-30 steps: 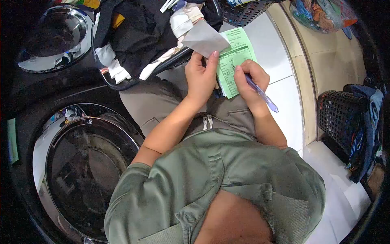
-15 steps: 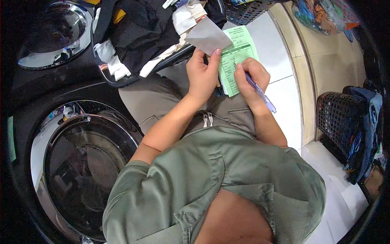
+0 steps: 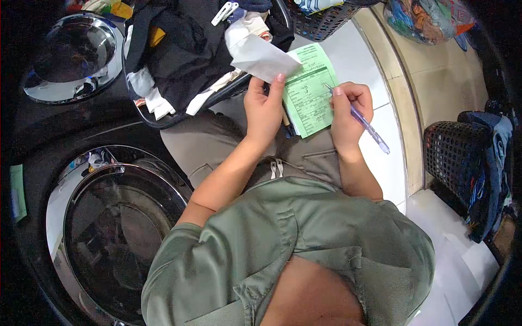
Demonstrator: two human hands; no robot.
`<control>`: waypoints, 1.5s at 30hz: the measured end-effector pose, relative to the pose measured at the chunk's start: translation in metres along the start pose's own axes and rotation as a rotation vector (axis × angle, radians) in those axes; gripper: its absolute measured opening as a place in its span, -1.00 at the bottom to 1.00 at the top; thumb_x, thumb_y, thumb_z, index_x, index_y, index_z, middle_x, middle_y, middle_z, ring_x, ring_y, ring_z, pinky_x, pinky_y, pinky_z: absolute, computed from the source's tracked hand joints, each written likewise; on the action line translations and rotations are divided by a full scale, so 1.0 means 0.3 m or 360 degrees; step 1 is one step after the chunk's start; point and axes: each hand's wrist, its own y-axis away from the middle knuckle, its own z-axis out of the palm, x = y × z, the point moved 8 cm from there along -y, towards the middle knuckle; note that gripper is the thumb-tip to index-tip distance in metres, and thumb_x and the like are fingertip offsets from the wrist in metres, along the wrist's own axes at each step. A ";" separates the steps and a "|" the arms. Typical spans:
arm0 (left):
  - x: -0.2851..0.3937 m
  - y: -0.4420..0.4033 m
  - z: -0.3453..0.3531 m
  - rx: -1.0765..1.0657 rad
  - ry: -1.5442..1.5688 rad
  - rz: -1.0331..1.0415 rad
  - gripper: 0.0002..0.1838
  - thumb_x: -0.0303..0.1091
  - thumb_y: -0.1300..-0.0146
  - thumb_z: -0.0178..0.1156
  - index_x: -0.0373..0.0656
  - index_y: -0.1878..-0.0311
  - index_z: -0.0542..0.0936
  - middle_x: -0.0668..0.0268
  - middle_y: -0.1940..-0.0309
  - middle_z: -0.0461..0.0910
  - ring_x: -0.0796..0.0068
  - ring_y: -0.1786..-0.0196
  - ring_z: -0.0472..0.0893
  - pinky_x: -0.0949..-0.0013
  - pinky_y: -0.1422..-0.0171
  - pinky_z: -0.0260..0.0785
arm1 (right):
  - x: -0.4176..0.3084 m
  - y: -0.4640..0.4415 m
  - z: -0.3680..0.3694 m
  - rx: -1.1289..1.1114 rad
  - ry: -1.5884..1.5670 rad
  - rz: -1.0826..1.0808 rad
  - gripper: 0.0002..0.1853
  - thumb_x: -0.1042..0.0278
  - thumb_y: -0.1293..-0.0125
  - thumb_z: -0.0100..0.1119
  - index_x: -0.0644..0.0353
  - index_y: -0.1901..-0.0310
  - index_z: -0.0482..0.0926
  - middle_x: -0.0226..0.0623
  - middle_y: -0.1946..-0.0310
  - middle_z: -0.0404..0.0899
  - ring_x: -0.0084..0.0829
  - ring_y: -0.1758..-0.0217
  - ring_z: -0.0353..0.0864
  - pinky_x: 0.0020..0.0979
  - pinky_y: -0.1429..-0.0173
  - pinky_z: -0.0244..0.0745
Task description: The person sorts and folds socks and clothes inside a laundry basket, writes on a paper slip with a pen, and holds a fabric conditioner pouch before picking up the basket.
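Observation:
My left hand is closed on the left edge of a green form pad, its thumb on top. A whitish sheet sticks out above that thumb, angled to the upper left. The pad has printed lines and some handwriting, too small to read. My right hand grips a purple see-through pen, whose tip is at the pad's right part. Below the pad's left edge a dark object shows in part. Just beyond my left hand, a black basket holds dark and white clothes and a white clothes peg.
Two round glass machine doors are on the left. A black perforated basket with jeans stands at right. Another perforated basket and a clear bag of clothes are at the top. White floor tiles lie beside my legs.
My right hand and the pen have moved right, off the handwriting, uncovering more of the form. The left hand, pad and whitish sheet have shifted slightly left and down.

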 end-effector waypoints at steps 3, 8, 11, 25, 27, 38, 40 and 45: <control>0.000 -0.002 -0.002 -0.0006 0.0008 -0.0071 -0.75 -0.35 -0.22 0.10 -0.33 0.12 0.45 0.27 0.23 0.53 0.62 0.18 0.45 0.52 0.07 0.28 | 0.003 -0.009 -0.025 0.0081 -0.0042 0.0037 -0.89 0.62 -0.14 0.04 0.24 0.39 0.32 -0.41 0.53 0.38 -0.71 0.53 0.27 -0.66 0.45 0.21; -0.026 0.011 -0.021 -0.0073 -0.0193 -0.0110 -0.72 -0.28 -0.26 0.05 -0.33 0.12 0.45 0.29 0.26 0.51 0.63 0.23 0.43 0.53 0.10 0.26 | -0.008 -0.048 -0.084 0.0219 0.0000 0.0048 -0.92 0.58 -0.16 0.04 0.25 0.36 0.34 -0.33 0.49 0.40 -0.62 0.52 0.35 -0.60 0.43 0.30; -0.055 0.006 -0.042 -0.0260 0.0066 0.0031 -0.67 -0.21 -0.31 -0.04 -0.35 0.17 0.49 0.32 0.34 0.49 0.65 0.32 0.38 0.55 0.20 0.24 | -0.043 -0.131 -0.105 0.0301 0.0137 0.0037 -0.90 0.51 -0.20 0.07 0.27 0.26 0.39 -0.40 0.49 0.43 -0.66 0.48 0.36 -0.66 0.33 0.29; -0.008 0.019 0.015 -0.0386 0.0070 -0.0047 -0.63 -0.55 -0.12 0.11 -0.24 -0.04 0.35 0.30 0.13 0.43 0.61 0.10 0.41 0.54 0.01 0.29 | -0.063 -0.210 0.260 -0.1069 0.1328 -0.0845 -0.70 0.32 0.06 0.30 0.19 0.24 0.53 -0.19 0.28 0.56 -0.31 0.09 0.52 -0.38 0.08 0.37; 0.013 0.016 0.006 -0.0292 0.0106 0.0045 -0.57 -0.55 -0.14 0.09 -0.23 -0.10 0.29 0.28 0.10 0.42 0.60 0.10 0.41 0.53 0.02 0.30 | 0.031 -0.230 0.222 -0.1168 0.1157 -0.0022 -0.66 0.33 0.10 0.34 0.21 0.25 0.52 -0.21 0.35 0.56 -0.38 0.26 0.53 -0.42 0.18 0.37; 0.083 -0.011 -0.071 -0.0283 0.0012 0.0029 -0.60 -0.62 -0.14 -0.03 -0.17 -0.07 0.29 0.32 0.12 0.39 0.61 0.09 0.38 0.53 -0.04 0.21 | -0.084 -0.338 0.041 -0.0704 0.0190 0.0203 -0.79 0.65 0.00 0.19 0.22 0.31 0.44 -0.47 0.46 0.45 -0.67 0.39 0.38 -0.64 0.25 0.30; 0.167 -0.030 -0.131 -0.0262 0.0068 0.0065 -0.50 -0.67 -0.10 -0.03 -0.16 -0.14 0.20 0.26 0.04 0.37 0.55 0.01 0.39 0.51 -0.08 0.21 | -0.141 -0.336 0.086 -0.0697 0.0106 0.0156 -0.78 0.66 0.00 0.19 0.22 0.29 0.44 -0.44 0.44 0.47 -0.66 0.35 0.43 -0.63 0.22 0.34; 0.373 -0.086 -0.474 0.0124 0.0175 0.0135 -0.41 -0.66 -0.10 -0.01 -0.11 -0.23 0.15 0.30 0.29 0.48 0.56 0.21 0.50 0.48 0.02 0.34 | -0.195 -0.376 0.342 -0.0795 -0.0189 0.0007 -0.76 0.63 0.02 0.21 0.22 0.27 0.46 -0.39 0.42 0.51 -0.63 0.35 0.48 -0.62 0.20 0.39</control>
